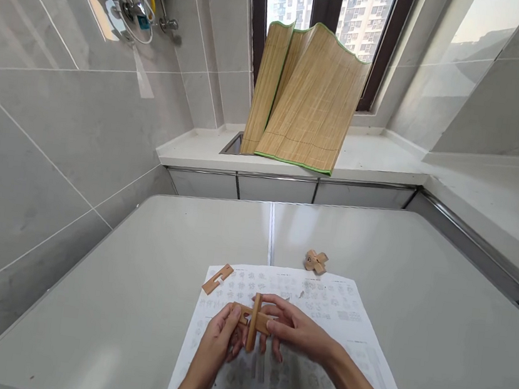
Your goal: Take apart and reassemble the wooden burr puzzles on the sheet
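"Starting with the head view, where are the hands?"

"Low in the frame, around the centre. The left hand (217, 341) comes up from the bottom edge, and the right hand (297, 331) reaches in from the lower right."

"What are the fingers doing?"

"The left thumb and fingers are closed on the left end of a flat bar (264, 323), a wooden piece with a notch in it. The right thumb and fingers pinch its other end, and the right index fingertip is at the top of a narrow stick (254, 323). That stick runs nearly up and down in the frame, crossing in front of the bar."

"Can you see how the two are joined?"

"No, I can't tell whether they interlock."

"Any other wood about?"

"A slotted piece (217, 279) lies left of centre, over the left edge of a printed sheet (361, 371). A cross-shaped block (315, 262) sits right of centre, by the sheet's far edge."

"And around them?"

"The sheet lies on a pale table (109, 302). At upper centre, a folded bamboo mat (316, 94) stands on a white ledge (377, 158), before a window (366, 18)."
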A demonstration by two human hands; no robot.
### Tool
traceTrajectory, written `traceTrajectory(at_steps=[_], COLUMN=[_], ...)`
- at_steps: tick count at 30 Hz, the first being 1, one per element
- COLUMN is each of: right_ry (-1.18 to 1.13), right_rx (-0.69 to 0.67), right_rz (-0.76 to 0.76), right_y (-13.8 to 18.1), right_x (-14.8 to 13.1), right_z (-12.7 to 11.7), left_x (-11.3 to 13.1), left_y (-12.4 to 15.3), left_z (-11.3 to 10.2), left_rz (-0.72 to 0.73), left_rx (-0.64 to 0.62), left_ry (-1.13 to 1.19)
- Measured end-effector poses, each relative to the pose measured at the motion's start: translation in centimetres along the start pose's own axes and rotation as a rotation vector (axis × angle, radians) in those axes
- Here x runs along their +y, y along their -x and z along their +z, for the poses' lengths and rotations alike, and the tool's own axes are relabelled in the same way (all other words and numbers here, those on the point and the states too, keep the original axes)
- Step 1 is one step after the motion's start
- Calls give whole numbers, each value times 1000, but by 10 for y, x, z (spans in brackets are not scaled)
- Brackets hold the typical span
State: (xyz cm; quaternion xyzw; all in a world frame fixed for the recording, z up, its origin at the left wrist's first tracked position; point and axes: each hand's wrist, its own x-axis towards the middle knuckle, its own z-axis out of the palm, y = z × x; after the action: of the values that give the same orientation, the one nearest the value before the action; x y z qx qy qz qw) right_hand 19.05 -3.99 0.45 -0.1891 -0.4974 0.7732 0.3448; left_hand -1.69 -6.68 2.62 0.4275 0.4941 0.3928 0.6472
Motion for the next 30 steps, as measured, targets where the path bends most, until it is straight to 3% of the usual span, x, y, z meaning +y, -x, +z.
traceTrajectory(at_steps=[5,9,30], right_ry=[-24,-2,28], right_rx=[-28,22,98], right_rz=[43,42,-19], right_y=[2,0,-4], right_x=[0,3,6], right_z=[-2,-4,-4], left_x=[-4,-4,-1], left_y=[3,3,2], left_z=[-3,-3,0], left_rz=[49,77,73], left_rx=[-29,-13,39], left_ry=[-32,-50,16])
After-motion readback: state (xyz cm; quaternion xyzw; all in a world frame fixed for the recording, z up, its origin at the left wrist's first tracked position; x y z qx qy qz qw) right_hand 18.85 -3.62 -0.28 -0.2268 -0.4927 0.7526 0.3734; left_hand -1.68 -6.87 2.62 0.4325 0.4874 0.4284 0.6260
